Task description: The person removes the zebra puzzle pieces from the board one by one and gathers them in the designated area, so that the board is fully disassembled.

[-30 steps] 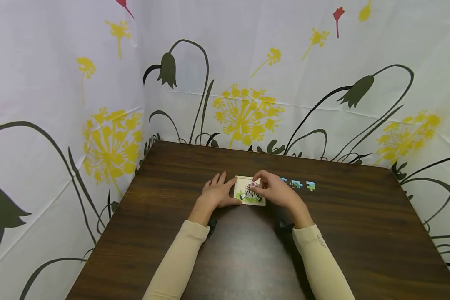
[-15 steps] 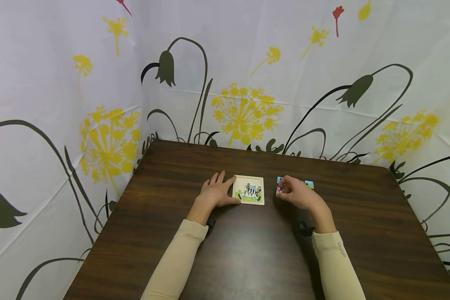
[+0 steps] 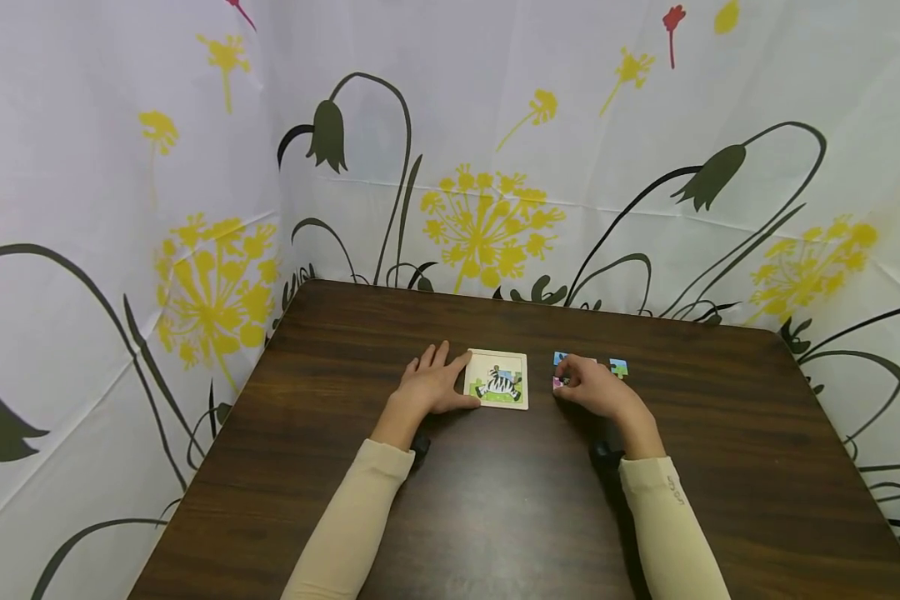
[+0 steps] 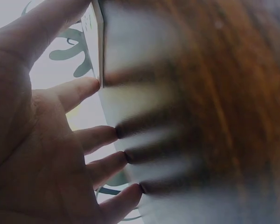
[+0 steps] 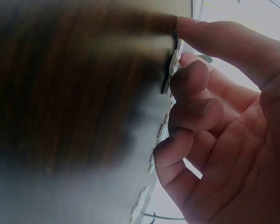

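A small square puzzle board with a zebra picture and pale wooden rim lies on the table. My left hand rests at its left side, fingers spread, thumb and index fingertip at two corners. In the left wrist view the index fingertip meets the board's corner. Right of the board, my right hand is low over the loose pieces. Its thumb and index finger pinch a pink puzzle piece; the other fingers curl inward, and the hand hides part of the piece.
A blue puzzle piece lies just behind my right fingers. Another blue and green piece is farther right, and several pieces stand in a row in the right wrist view. The brown wooden table ends at a flower-printed curtain.
My right hand has moved from above the board to the loose pieces on the right, taking the pink piece along, and has barely shifted in the last half second. My left hand stays put.
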`<action>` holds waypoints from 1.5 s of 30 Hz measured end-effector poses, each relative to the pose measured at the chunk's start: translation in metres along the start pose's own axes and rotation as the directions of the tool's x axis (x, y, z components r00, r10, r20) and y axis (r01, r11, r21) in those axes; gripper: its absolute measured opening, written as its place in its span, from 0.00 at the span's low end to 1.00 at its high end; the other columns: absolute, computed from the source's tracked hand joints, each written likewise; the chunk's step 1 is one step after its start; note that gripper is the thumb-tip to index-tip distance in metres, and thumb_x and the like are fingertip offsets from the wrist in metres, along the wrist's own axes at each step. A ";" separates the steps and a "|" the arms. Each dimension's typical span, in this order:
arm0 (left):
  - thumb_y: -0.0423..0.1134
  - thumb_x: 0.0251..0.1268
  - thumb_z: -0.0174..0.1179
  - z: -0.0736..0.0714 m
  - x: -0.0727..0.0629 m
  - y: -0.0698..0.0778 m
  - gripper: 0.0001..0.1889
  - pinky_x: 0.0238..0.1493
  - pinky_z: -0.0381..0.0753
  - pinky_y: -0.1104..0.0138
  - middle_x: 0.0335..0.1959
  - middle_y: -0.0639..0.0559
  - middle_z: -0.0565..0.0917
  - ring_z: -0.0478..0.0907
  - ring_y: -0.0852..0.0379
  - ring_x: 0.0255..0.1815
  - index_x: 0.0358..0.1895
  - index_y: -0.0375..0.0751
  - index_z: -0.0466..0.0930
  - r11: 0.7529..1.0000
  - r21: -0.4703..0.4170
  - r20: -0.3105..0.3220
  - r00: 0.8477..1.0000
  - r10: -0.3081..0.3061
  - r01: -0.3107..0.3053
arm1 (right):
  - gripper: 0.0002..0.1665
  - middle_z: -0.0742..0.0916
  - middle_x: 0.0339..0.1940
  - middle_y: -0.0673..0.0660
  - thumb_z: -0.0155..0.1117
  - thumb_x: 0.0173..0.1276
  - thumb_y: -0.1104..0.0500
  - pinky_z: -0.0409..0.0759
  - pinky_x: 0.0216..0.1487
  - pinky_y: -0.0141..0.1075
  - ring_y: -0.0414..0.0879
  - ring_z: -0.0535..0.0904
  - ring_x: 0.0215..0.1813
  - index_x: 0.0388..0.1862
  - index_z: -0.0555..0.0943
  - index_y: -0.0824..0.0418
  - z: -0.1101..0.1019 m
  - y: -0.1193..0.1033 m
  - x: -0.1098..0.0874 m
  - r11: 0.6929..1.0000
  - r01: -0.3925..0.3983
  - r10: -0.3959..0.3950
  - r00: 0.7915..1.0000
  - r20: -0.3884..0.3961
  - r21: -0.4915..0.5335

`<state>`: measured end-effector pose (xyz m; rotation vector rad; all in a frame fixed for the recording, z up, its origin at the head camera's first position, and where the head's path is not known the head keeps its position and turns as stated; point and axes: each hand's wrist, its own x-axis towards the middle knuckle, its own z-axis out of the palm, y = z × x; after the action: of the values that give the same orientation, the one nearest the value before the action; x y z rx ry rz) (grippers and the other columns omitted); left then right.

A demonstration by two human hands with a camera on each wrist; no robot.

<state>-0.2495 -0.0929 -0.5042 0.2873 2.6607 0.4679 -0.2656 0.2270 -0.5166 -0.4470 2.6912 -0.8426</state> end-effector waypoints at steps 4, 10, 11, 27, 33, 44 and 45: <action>0.68 0.72 0.66 -0.002 0.000 0.001 0.50 0.89 0.44 0.38 0.92 0.42 0.42 0.38 0.38 0.92 0.90 0.63 0.49 1.000 0.001 -0.003 1.000 -0.002 0.002 | 0.18 0.85 0.32 0.56 0.72 0.75 0.55 0.74 0.34 0.38 0.46 0.77 0.31 0.56 0.81 0.63 -0.002 -0.001 0.000 1.000 -0.020 0.020 1.000 -0.004 -0.012; 0.67 0.71 0.67 -0.002 0.000 0.002 0.50 0.89 0.44 0.38 0.92 0.42 0.42 0.38 0.38 0.92 0.90 0.63 0.50 1.000 -0.005 -0.011 1.000 0.000 0.000 | 0.17 0.85 0.33 0.56 0.70 0.78 0.53 0.74 0.34 0.39 0.47 0.76 0.31 0.57 0.81 0.61 -0.004 -0.005 -0.001 0.999 -0.028 0.027 0.999 -0.019 -0.031; 0.67 0.71 0.67 -0.002 0.000 0.001 0.50 0.89 0.44 0.38 0.92 0.42 0.42 0.38 0.38 0.92 0.90 0.63 0.50 1.000 -0.007 -0.010 1.000 -0.002 0.002 | 0.16 0.84 0.32 0.56 0.70 0.78 0.53 0.74 0.34 0.39 0.46 0.76 0.31 0.57 0.82 0.61 -0.003 -0.007 -0.001 0.999 -0.020 0.019 1.000 -0.021 -0.031; 0.67 0.73 0.65 -0.001 -0.001 0.002 0.49 0.89 0.43 0.40 0.92 0.42 0.42 0.38 0.38 0.93 0.90 0.62 0.51 1.000 -0.002 0.006 1.000 -0.008 0.008 | 0.19 0.84 0.33 0.55 0.68 0.79 0.53 0.74 0.32 0.37 0.45 0.76 0.29 0.63 0.82 0.61 0.029 -0.063 0.032 0.998 0.058 -0.056 0.996 0.070 -0.023; 0.67 0.73 0.64 -0.001 -0.001 0.003 0.49 0.89 0.43 0.39 0.92 0.41 0.41 0.37 0.38 0.93 0.90 0.61 0.50 1.000 -0.001 0.014 1.000 0.002 -0.002 | 0.21 0.85 0.35 0.55 0.69 0.79 0.50 0.75 0.32 0.38 0.46 0.78 0.30 0.65 0.83 0.58 0.037 -0.071 0.041 0.998 0.036 -0.033 0.997 0.066 -0.045; 0.69 0.72 0.65 0.001 0.000 0.000 0.50 0.89 0.44 0.39 0.92 0.42 0.42 0.38 0.38 0.93 0.90 0.63 0.51 1.000 0.016 0.001 1.000 0.003 -0.003 | 0.22 0.86 0.38 0.56 0.70 0.78 0.53 0.76 0.31 0.39 0.47 0.79 0.30 0.67 0.81 0.57 0.041 -0.073 0.045 0.998 0.031 -0.027 0.996 0.083 -0.048; 0.69 0.72 0.65 0.001 0.000 -0.001 0.50 0.89 0.45 0.39 0.92 0.42 0.42 0.38 0.38 0.93 0.90 0.63 0.51 1.000 0.016 0.001 1.000 0.003 -0.003 | 0.22 0.86 0.37 0.56 0.70 0.78 0.54 0.76 0.31 0.39 0.47 0.79 0.30 0.67 0.81 0.57 0.041 -0.073 0.046 0.998 0.031 -0.027 0.996 0.087 -0.045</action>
<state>-0.2486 -0.0935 -0.5056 0.2965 2.6643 0.4470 -0.2774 0.1320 -0.5140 -0.5226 2.6351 -0.7521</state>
